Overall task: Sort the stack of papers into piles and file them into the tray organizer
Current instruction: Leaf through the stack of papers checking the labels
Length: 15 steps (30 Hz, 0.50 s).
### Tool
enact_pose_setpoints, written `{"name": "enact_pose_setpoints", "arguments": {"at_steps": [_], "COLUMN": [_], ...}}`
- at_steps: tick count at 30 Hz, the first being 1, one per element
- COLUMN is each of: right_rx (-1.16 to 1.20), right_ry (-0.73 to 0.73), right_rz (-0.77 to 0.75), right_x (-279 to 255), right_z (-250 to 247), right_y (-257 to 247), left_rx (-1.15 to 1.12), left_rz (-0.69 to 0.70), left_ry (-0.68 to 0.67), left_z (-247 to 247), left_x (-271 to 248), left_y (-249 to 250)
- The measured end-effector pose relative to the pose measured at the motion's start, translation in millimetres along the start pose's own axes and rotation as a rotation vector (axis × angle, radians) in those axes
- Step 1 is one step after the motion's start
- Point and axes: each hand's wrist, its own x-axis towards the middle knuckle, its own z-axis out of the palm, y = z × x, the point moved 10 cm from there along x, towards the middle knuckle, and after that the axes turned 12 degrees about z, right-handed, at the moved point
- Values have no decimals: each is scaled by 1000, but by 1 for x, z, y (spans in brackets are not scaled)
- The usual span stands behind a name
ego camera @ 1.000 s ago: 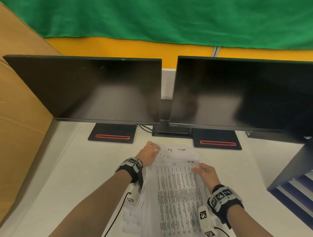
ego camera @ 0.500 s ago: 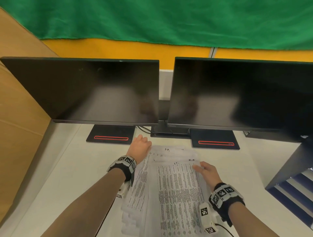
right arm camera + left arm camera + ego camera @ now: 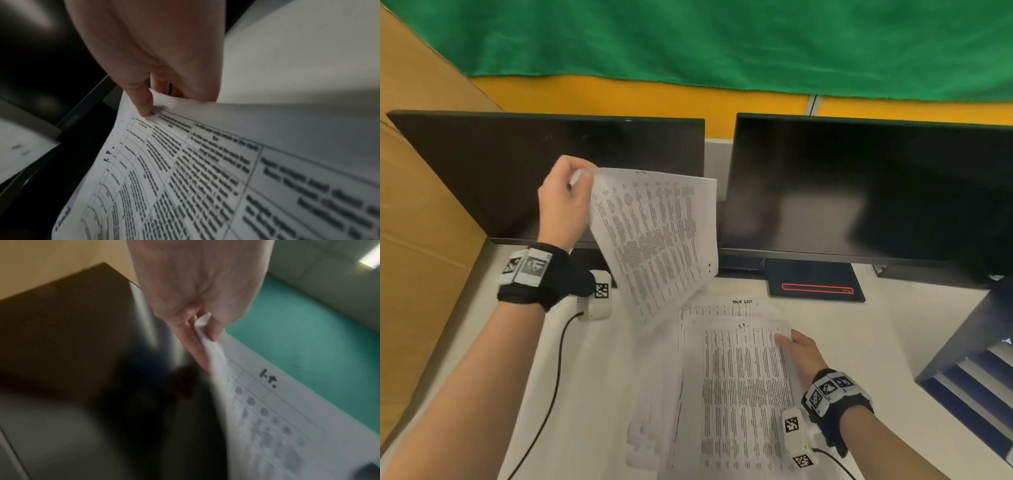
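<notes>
My left hand (image 3: 581, 175) pinches the top corner of one printed sheet (image 3: 654, 240) and holds it up, tilted, in front of the left monitor. In the left wrist view the left hand (image 3: 205, 332) has that sheet (image 3: 267, 410) between thumb and fingers. The stack of papers (image 3: 736, 394) lies fanned out on the white desk (image 3: 592, 377). My right hand (image 3: 786, 341) is at its upper right corner. In the right wrist view the right hand (image 3: 158, 104) pinches the corner of the top sheet (image 3: 185, 170), thumb on the print and fingers underneath. The dark blue tray organizer (image 3: 969, 373) stands at the right edge.
Two dark monitors (image 3: 544, 178) (image 3: 859, 192) stand across the back of the desk, and a black base with a red line (image 3: 815, 284) sits just behind the stack. A cardboard wall (image 3: 421, 240) closes off the left side. Cables run from both wrist cameras.
My left hand has lifted one sheet off the stack, up and to the left, to in front of the left monitor. The right hand has stayed at the stack's upper right corner.
</notes>
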Motion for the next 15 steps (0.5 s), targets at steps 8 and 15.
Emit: {"name": "enact_pose_setpoints", "arguments": {"at_steps": [8, 15], "right_rx": [37, 210], "right_ry": [-85, -221], "right_rz": [57, 219], "right_x": [-12, -22], "right_z": [10, 20], "right_y": [-7, 4], "left_rx": [-84, -81], "left_rz": [-125, -316], "left_ry": [-438, -659], "left_z": [91, 187], "left_x": [-92, -230], "left_y": [-45, -68]}}
